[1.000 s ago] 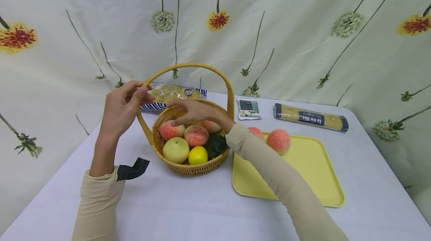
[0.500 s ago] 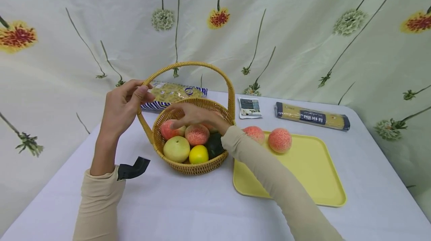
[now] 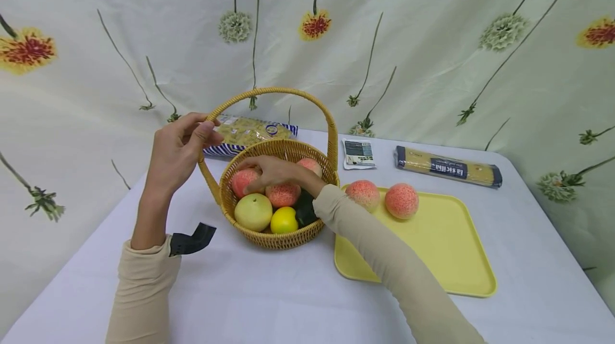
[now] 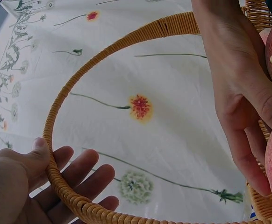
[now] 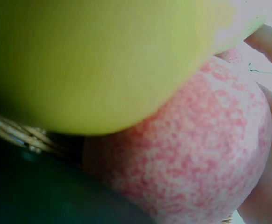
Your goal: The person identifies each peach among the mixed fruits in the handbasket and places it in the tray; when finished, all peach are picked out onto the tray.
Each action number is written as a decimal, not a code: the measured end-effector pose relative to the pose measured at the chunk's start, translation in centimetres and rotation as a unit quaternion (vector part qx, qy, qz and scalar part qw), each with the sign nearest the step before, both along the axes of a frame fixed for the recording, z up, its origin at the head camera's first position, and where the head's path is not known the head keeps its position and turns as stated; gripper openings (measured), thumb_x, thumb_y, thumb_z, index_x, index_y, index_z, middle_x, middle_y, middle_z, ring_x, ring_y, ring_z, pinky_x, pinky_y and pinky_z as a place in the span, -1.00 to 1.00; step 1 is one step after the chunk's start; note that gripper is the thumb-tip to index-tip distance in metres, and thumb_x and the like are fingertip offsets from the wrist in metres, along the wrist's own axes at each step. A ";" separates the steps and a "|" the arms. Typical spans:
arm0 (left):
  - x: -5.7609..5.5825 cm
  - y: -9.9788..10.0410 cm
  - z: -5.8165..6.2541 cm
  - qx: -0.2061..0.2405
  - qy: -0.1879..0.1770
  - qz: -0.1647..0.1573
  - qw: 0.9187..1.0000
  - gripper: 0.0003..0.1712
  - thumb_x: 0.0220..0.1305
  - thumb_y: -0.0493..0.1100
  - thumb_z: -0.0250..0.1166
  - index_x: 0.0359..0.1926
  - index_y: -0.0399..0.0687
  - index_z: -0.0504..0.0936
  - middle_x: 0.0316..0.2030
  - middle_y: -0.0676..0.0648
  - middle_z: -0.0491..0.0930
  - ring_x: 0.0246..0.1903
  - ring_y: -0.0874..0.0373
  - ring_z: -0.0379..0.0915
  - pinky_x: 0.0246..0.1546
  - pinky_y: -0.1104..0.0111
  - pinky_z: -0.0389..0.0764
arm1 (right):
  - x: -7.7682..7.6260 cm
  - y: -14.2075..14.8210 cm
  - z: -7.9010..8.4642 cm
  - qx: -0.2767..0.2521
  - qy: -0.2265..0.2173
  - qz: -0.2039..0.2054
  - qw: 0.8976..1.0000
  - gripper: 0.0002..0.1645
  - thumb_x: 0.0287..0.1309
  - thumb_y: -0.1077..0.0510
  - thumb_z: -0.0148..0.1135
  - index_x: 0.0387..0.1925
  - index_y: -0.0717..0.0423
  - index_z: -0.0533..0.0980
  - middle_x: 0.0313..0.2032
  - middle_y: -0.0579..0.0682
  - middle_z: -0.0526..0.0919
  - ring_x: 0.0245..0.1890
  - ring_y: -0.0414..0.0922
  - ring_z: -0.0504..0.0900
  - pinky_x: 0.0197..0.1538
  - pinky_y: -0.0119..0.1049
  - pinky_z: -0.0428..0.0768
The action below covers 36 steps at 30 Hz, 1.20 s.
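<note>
In the head view my left hand (image 3: 175, 149) holds the left side of the arched handle (image 3: 274, 91) of a wicker basket (image 3: 276, 241), thumb on one side, fingers on the other. My right hand (image 3: 276, 172) reaches into the basket and grips the left peach (image 3: 244, 179), its thumb and fingers around the fruit. Below lie another peach (image 3: 283, 194), a pale green round fruit (image 3: 253, 212), a yellow lemon-like fruit (image 3: 284, 220) and a dark green one (image 3: 305, 208). A further peach (image 3: 311, 165) sits behind the right wrist. A speckled peach (image 5: 192, 149) fills much of the right wrist view.
Right of the basket is a yellow tray (image 3: 442, 242) with two peaches (image 3: 401, 201) at its far left corner. Behind stand a pasta bag (image 3: 250, 133), a small white packet (image 3: 359, 154) and a spaghetti pack (image 3: 449, 166). A floral cloth (image 3: 432, 66) hangs at the back.
My right hand has lowered onto the left peach, and its fingers have closed around it. The left hand stays on the handle. The head view has shifted slightly.
</note>
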<state>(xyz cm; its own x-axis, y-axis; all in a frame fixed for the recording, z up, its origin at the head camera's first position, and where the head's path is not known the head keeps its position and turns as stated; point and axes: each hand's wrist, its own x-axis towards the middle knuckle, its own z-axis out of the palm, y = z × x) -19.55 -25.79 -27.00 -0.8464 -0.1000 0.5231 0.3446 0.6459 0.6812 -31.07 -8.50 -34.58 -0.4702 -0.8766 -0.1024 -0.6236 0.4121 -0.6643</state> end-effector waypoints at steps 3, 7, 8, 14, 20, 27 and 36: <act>0.0 0.0 0.0 0.001 0.000 0.000 1.000 -0.60 0.41 0.03 0.08 -0.04 -0.19 0.60 -0.36 -0.13 0.68 -0.35 0.44 0.55 -0.33 0.61 0.51 | 0.0 0.0 0.0 0.007 0.000 -0.001 1.000 -0.26 0.16 0.00 0.28 0.35 0.01 0.28 0.28 0.01 0.40 0.23 -0.13 0.37 0.24 -0.29 0.35; 0.0 0.0 0.0 0.001 0.000 0.000 1.000 -0.62 0.41 0.03 0.08 -0.04 -0.18 0.61 -0.36 -0.13 0.68 -0.35 0.45 0.55 -0.33 0.61 0.51 | -0.1 0.0 0.0 0.017 0.002 -0.001 1.000 -0.25 0.19 0.01 0.26 0.37 0.01 0.25 0.29 0.01 0.38 0.18 -0.12 0.39 0.23 -0.28 0.36; 0.0 0.0 0.0 0.001 0.000 0.000 1.000 -0.62 0.41 0.02 0.08 -0.04 -0.17 0.61 -0.36 -0.14 0.68 -0.35 0.45 0.55 -0.33 0.61 0.51 | -0.1 0.0 -0.1 0.019 0.003 -0.002 1.000 -0.26 0.20 0.01 0.26 0.38 0.00 0.25 0.29 0.00 0.38 0.16 -0.13 0.39 0.22 -0.28 0.36; 0.0 0.0 -0.1 0.001 0.001 0.000 1.000 -0.62 0.42 0.03 0.07 -0.04 -0.17 0.61 -0.35 -0.14 0.68 -0.35 0.46 0.55 -0.33 0.61 0.51 | 0.0 0.1 -0.2 0.028 0.005 -0.013 1.000 -0.27 0.21 -0.01 0.25 0.37 -0.04 0.26 0.23 -0.01 0.42 0.08 -0.15 0.42 0.18 -0.29 0.39; 0.0 0.0 0.1 0.007 0.005 -0.004 1.000 -0.62 0.41 0.02 0.09 -0.06 -0.18 0.62 -0.40 -0.07 0.69 -0.35 0.46 0.56 -0.35 0.61 0.51 | -0.1 0.2 -0.2 0.024 0.002 -0.019 1.000 -0.29 0.21 -0.03 0.23 0.36 -0.03 0.26 0.20 -0.02 0.44 0.04 -0.18 0.44 0.15 -0.30 0.41; 0.0 0.0 0.1 0.009 0.008 -0.008 1.000 -0.62 0.41 0.02 0.09 -0.07 -0.19 0.62 -0.41 -0.02 0.68 -0.36 0.46 0.56 -0.36 0.60 0.51 | -0.1 0.6 -0.2 -0.007 -0.018 -0.016 1.000 -0.30 0.22 0.00 0.21 0.34 0.01 0.24 0.04 0.00 0.51 -0.16 -0.17 0.57 0.04 -0.35 0.47; -0.1 -0.1 0.0 0.008 0.005 -0.008 1.000 -0.62 0.41 0.02 0.09 -0.07 -0.18 0.61 -0.41 -0.02 0.68 -0.35 0.46 0.56 -0.37 0.59 0.51 | 0.0 1.3 0.5 -0.059 -0.047 -0.058 0.996 -0.34 0.20 -0.02 0.28 0.29 -0.03 0.30 0.16 -0.08 0.45 0.07 -0.20 0.44 0.16 -0.31 0.42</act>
